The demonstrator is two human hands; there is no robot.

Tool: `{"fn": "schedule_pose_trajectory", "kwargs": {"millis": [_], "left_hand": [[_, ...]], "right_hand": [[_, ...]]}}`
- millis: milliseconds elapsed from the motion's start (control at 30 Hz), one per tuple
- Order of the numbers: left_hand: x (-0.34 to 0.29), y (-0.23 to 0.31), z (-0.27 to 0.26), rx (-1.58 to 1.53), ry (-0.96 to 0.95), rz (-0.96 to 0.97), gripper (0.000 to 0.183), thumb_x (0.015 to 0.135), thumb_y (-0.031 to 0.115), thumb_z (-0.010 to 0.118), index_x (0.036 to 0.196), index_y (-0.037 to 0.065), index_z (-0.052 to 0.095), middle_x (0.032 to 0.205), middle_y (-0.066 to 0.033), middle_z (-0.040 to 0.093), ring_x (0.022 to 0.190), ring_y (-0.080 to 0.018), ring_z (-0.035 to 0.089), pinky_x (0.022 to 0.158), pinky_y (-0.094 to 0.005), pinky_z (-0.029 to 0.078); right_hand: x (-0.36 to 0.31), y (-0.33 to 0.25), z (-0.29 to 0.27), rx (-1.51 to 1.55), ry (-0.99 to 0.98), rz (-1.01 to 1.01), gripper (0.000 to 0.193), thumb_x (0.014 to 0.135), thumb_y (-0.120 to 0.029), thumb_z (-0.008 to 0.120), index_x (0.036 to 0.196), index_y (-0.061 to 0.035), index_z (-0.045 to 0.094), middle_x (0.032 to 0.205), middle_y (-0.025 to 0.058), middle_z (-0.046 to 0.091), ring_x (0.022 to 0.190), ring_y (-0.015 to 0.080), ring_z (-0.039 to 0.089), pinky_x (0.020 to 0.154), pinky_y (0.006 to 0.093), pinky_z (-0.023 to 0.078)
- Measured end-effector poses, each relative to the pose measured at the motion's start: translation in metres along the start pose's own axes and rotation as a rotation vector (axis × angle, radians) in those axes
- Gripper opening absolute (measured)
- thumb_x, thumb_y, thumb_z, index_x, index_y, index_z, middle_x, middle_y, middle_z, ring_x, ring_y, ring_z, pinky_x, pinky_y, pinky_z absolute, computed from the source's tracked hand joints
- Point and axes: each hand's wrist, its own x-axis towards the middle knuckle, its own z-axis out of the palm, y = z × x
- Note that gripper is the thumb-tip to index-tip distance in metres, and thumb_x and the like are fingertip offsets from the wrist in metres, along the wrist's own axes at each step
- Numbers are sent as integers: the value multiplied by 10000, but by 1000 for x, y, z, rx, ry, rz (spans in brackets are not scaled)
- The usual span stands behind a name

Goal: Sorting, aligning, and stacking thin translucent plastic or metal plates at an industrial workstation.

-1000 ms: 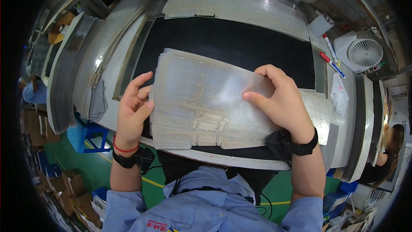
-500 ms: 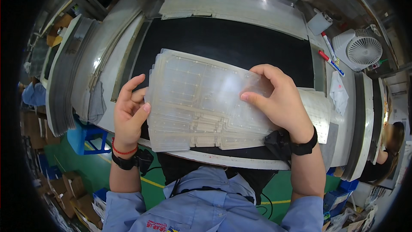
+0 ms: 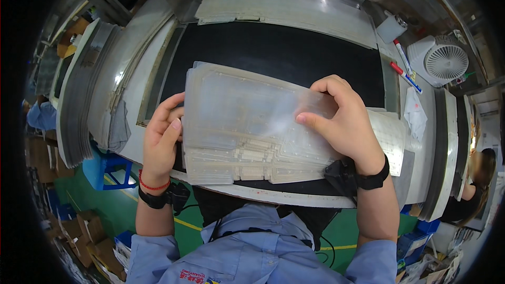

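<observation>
A stack of thin translucent plastic sheets [image 3: 236,105] with printed circuit-like line patterns is held up, tilted, over the black work surface. My right hand [image 3: 347,121] grips its right side, thumb on the front face and fingers over the top edge. At the stack's left edge is my left hand [image 3: 163,139], fingers bent and slightly apart, their tips against or just behind the edge. It is not clamped on the sheets. The sheets' lower left edges fan out a little.
A black mat [image 3: 273,47] covers the table, with more translucent sheets [image 3: 284,8] along its back. A white fan [image 3: 444,60], markers [image 3: 405,76] and a white cloth [image 3: 415,113] lie at the right. Stacked panels [image 3: 87,89] stand at the left, above a blue stool [image 3: 108,168].
My left hand has moved slightly right and up against the stack's edge, its fingers less spread. The sheets' left edges line up more closely. My right hand keeps its grip.
</observation>
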Motion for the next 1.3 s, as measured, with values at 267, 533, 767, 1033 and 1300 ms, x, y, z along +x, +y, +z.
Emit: {"fn": "schedule_pose_trajectory", "kwargs": {"millis": [267,533,767,1033,1300], "left_hand": [[-2,-10,-10,228,-12,90,346,1016,198,546,1262,-39,598,1260,-123,631,1015,-150,600,884,-281,456],[-2,7,18,108,-52,214,496,1026,295,550,1393,-29,471,1219,-127,644,1071,-151,593,955,-285,434],[-12,30,4,291,-41,2,283,1021,104,550,1279,-13,543,1011,-25,653,912,-66,588,811,-227,472],[-44,25,-90,-65,453,223,171,1017,121,540,1143,16,589,1036,-72,674,914,-142,650,827,-289,537],[-114,4,-248,-24,797,402,139,1030,206,561,1009,68,569,867,-1,589,706,-76,551,616,-212,444]], "right_hand": [[0,3,4,18,16,-6,355,718,-165,823,996,-36,644,943,106,630,943,295,583,835,381,459],[0,-1,1,19,18,-127,366,695,-150,832,993,-36,654,937,90,631,908,298,572,818,376,443],[-7,-14,4,-54,-12,-286,453,684,-145,843,1097,-59,680,1034,86,640,980,292,566,896,385,410],[-18,-21,-4,-226,591,-453,386,748,-95,748,1124,-48,671,1197,123,600,1118,310,527,973,407,413],[-7,-7,-1,-51,348,-226,286,822,-118,704,1093,-34,671,1163,147,618,1116,313,545,971,395,420]]}}
